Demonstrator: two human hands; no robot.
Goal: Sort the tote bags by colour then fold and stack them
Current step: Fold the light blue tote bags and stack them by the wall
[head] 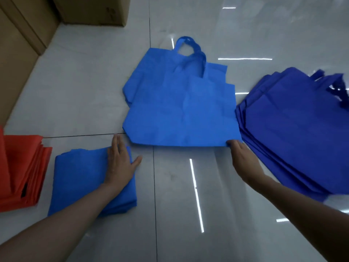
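Observation:
A small pile of unfolded light blue tote bags (179, 106) lies flat on the grey tiled floor, handles pointing away from me. My right hand (240, 156) pinches the near right corner of the top bag. To the left, a stack of folded light blue bags (79, 178) sits on the floor, and my left hand (120, 163) rests flat on its right edge with fingers straight. A stack of folded orange-red bags (20, 171) lies at the far left. A pile of unfolded dark blue bags (294, 129) spreads out on the right.
Brown cardboard boxes (90, 10) stand at the back left, and a brown panel (15, 59) runs along the left side. The glossy floor tiles (188, 195) between my arms reflect ceiling lights.

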